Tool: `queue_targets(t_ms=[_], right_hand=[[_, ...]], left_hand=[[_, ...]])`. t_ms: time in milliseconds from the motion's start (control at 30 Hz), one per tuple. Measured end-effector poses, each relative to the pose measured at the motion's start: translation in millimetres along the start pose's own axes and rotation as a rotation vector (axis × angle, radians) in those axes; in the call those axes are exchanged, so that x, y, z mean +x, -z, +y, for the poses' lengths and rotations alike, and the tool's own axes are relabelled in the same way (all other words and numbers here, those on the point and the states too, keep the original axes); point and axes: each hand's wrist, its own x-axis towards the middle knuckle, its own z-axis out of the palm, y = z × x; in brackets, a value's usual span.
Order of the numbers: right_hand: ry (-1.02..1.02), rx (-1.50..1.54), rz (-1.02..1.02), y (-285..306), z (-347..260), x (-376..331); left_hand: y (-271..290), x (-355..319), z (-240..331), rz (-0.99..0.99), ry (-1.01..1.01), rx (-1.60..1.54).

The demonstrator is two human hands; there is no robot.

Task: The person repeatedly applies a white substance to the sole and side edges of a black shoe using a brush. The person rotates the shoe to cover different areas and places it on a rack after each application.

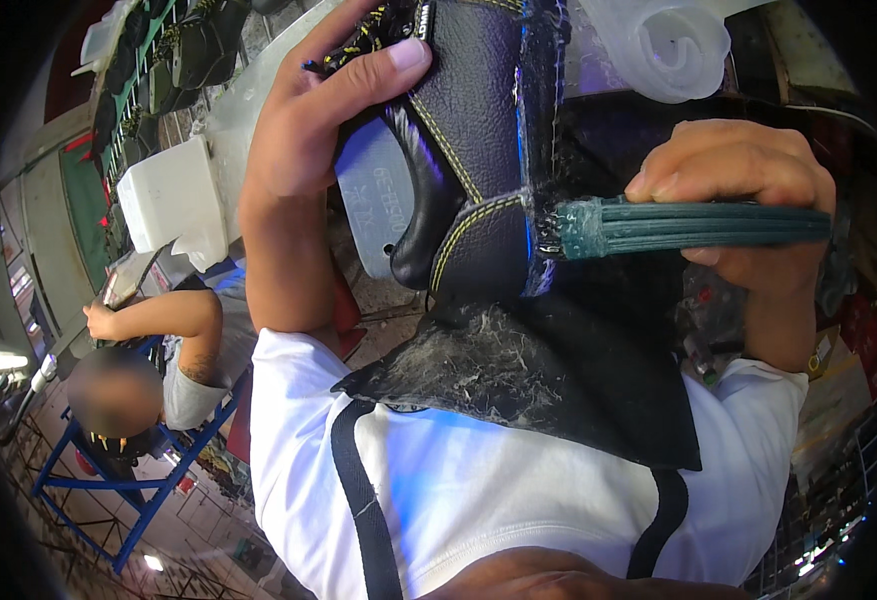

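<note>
My left hand (323, 110) grips a dark navy leather shoe upper (478, 130) with yellow stitching, thumb pressed on its side; it sits on a grey last (376, 195). My right hand (748, 165) holds a green-handled brush (698, 226) level, its glue-caked head touching the upper's lower edge, where a wet shiny band runs. A black apron (558, 370) smeared with dried whitish glue lies below the shoe, over my white shirt.
A translucent white plastic container (663, 45) stands above the shoe. A white box (173, 200) sits on a bench at left, with dark shoe uppers on a green rack (158, 60). Another person (158, 350) sits at lower left by a blue metal frame (118, 490).
</note>
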Motion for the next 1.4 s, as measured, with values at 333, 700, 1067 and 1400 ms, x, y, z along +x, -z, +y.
queue_targets(t_ms=[333, 700, 1067, 1400], right_hand=[[-0.003, -0.04, -0.029, 7, -11, 6], [-0.078, -0.343, -0.331, 46, -61, 33], [-0.038, -0.426, -0.477, 80, -72, 58], [-0.001, -0.353, -0.44, 82, -71, 69]], left_hand=[[-7, -1, 3, 0.091, 0.107, -0.155], [-5, 3, -9, 0.146, 0.183, -0.429], [13, 10, -8, 0.047, 0.311, -0.76], [11, 6, -5, -0.044, 0.368, -1.074]])
